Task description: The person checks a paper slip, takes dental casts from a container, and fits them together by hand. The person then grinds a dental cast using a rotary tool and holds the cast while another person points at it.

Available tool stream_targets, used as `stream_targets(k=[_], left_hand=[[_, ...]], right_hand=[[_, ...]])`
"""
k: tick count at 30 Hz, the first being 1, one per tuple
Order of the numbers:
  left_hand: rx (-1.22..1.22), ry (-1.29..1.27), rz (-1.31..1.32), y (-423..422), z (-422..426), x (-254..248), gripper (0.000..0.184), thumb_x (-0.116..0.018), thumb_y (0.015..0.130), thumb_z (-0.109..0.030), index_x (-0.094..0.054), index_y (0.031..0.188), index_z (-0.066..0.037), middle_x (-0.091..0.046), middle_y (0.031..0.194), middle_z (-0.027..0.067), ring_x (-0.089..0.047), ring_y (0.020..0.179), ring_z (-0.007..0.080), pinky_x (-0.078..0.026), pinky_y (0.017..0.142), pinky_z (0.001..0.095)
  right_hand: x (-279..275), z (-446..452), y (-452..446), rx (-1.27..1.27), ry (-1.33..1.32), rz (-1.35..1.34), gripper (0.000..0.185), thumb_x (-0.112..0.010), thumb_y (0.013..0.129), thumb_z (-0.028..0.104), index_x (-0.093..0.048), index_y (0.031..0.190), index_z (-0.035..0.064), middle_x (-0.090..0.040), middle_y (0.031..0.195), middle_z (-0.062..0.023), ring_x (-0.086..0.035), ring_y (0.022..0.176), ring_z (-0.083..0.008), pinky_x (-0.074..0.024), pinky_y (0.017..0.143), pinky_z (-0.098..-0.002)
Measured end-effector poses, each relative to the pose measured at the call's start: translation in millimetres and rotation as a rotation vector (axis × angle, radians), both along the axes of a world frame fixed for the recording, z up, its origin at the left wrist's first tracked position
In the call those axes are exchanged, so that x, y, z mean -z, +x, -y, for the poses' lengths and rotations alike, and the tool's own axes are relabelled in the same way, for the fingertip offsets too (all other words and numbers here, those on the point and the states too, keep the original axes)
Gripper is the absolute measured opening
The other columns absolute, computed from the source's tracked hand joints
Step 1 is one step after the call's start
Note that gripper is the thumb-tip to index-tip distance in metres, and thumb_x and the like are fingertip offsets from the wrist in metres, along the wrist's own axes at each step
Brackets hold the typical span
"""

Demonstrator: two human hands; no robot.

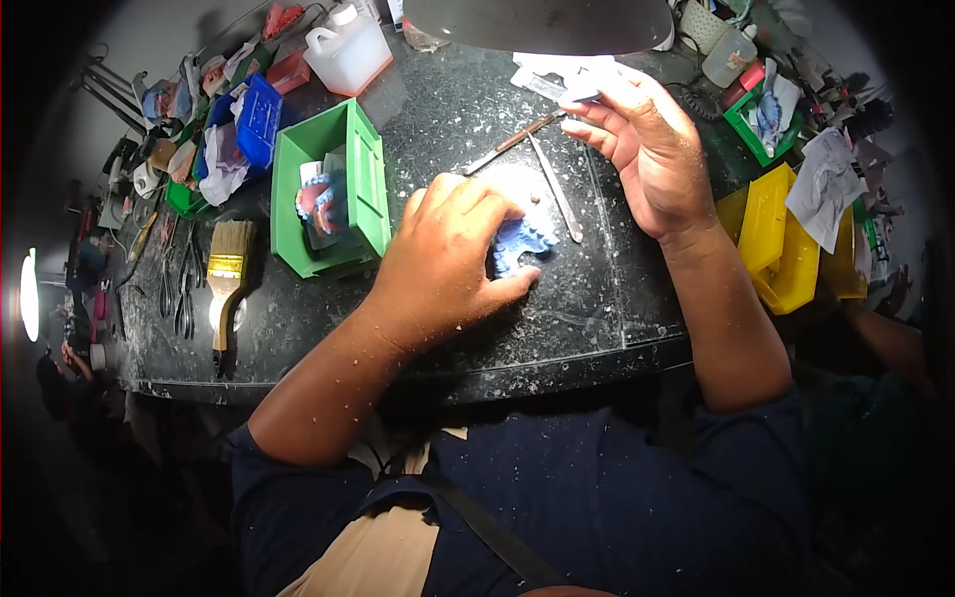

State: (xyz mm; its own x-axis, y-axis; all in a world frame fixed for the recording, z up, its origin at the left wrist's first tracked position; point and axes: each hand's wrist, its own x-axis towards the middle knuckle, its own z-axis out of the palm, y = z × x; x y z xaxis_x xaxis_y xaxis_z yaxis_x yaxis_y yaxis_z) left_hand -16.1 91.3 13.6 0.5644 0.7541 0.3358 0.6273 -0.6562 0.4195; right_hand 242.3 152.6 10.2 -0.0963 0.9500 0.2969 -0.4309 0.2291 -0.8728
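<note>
On the black worktop, my left hand point(443, 244) grips a blue dental cast point(523, 242), its thumb at the near edge and its fingers over the far side. The cast's row of teeth shows to the right of the thumb. My right hand point(642, 144) is raised under the lamp, thumb and index finger pinched together. A small dark piece seems to sit at those fingertips, too glared to name. Between the hands lie a brown-handled carving tool point(522, 132) and a slim metal spatula point(557, 191).
Left of my left hand stands a green bin point(376, 189) holding another dental cast point(316, 204). A flat brush point(227, 269) and pliers point(185, 289) lie further left. A white jug point(348, 52) stands behind. Yellow bins point(771, 244) are at the right; a lamp point(542, 22) overhangs the far side.
</note>
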Motion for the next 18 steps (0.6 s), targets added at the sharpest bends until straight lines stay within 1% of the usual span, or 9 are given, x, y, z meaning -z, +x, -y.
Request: stream_targets(k=[3, 4, 7, 10, 11, 14, 16, 17, 18], left_hand=[[-0.017, -0.125, -0.019, -4, -1, -2, 0.039, -0.088, 0.082, -0.024, -0.073, 0.115, -0.010, -0.072, 0.108, 0.0086, -0.067, 0.107, 0.0304, -0.047, 0.106, 0.0419], [-0.001, -0.058, 0.023, -3, 1, -4, 0.038, -0.086, 0.082, -0.016, -0.073, 0.118, -0.009, -0.072, 0.101, 0.0091, -0.070, 0.100, 0.0294, -0.050, 0.103, 0.0414], [0.072, -0.186, 0.180, -4, 1, -5, 0.030, -0.081, 0.091, -0.008, -0.071, 0.120, -0.006, -0.072, 0.102, 0.0101, -0.075, 0.105, 0.0273, -0.057, 0.096, 0.0388], [0.092, -0.682, 0.839, 0, 7, -4, 0.024, -0.073, 0.102, -0.004, -0.067, 0.125, -0.003, -0.075, 0.110, 0.0139, -0.079, 0.103, 0.0271, -0.063, 0.086, 0.0337], [0.088, -0.813, 0.941, -2, 6, -6, 0.023, -0.063, 0.110, -0.009, -0.061, 0.132, -0.002, -0.075, 0.120, 0.0185, -0.081, 0.099, 0.0279, -0.065, 0.082, 0.0307], [0.027, -1.152, 1.118, -12, -7, -16, 0.032, -0.058, 0.115, -0.025, -0.052, 0.141, -0.006, -0.074, 0.124, 0.0189, -0.080, 0.090, 0.0228, -0.063, 0.072, 0.0290], [-0.035, -1.145, 1.128, -12, -10, -12, 0.032, -0.058, 0.115, -0.026, -0.053, 0.141, -0.007, -0.075, 0.125, 0.0181, -0.079, 0.090, 0.0219, -0.062, 0.071, 0.0289], [-0.066, -1.143, 1.132, -12, -11, -10, 0.033, -0.059, 0.115, -0.026, -0.053, 0.140, -0.007, -0.075, 0.125, 0.0177, -0.079, 0.090, 0.0214, -0.062, 0.070, 0.0289], [-0.061, -1.132, 1.113, -12, -12, -9, 0.034, -0.060, 0.114, -0.027, -0.054, 0.141, -0.007, -0.075, 0.127, 0.0173, -0.079, 0.095, 0.0219, -0.062, 0.073, 0.0299]], right_hand=[[0, 4, -5, -0.034, 0.025, 0.015, 0.046, -0.062, 0.114, 0.028, -0.056, 0.146, -0.0045, -0.068, 0.138, -0.0170, -0.070, 0.123, -0.0254, -0.0582, 0.106, -0.0459], [-4, 6, -7, -0.042, 0.026, 0.034, 0.045, -0.063, 0.113, 0.029, -0.059, 0.144, -0.0030, -0.067, 0.138, -0.0156, -0.069, 0.123, -0.0250, -0.0587, 0.105, -0.0451], [2, 9, -6, -0.072, 0.060, -0.038, 0.045, -0.065, 0.112, 0.032, -0.062, 0.142, -0.0007, -0.066, 0.139, -0.0152, -0.069, 0.122, -0.0244, -0.0586, 0.105, -0.0440], [-1, 10, -6, -0.088, 0.022, 0.026, 0.043, -0.067, 0.110, 0.034, -0.065, 0.138, 0.0006, -0.064, 0.139, -0.0155, -0.069, 0.123, -0.0250, -0.0610, 0.100, -0.0446], [-3, 12, -7, -0.089, 0.005, 0.044, 0.043, -0.067, 0.110, 0.034, -0.065, 0.137, 0.0004, -0.064, 0.138, -0.0155, -0.069, 0.123, -0.0252, -0.0618, 0.099, -0.0447], [-3, 16, -10, -0.074, -0.021, 0.063, 0.053, -0.069, 0.107, 0.035, -0.058, 0.138, -0.0062, -0.064, 0.136, -0.0209, -0.070, 0.123, -0.0287, -0.0637, 0.098, -0.0460], [-11, 20, -13, -0.106, -0.055, 0.086, 0.065, -0.071, 0.105, 0.039, -0.051, 0.143, -0.0105, -0.065, 0.133, -0.0249, -0.074, 0.120, -0.0329, -0.0633, 0.100, -0.0471], [-13, 21, -14, -0.117, -0.059, 0.090, 0.066, -0.071, 0.105, 0.039, -0.051, 0.144, -0.0103, -0.065, 0.132, -0.0246, -0.074, 0.119, -0.0333, -0.0633, 0.100, -0.0469], [-13, 21, -14, -0.128, -0.064, 0.094, 0.067, -0.071, 0.104, 0.039, -0.051, 0.144, -0.0102, -0.066, 0.132, -0.0243, -0.075, 0.118, -0.0338, -0.0633, 0.100, -0.0468]])
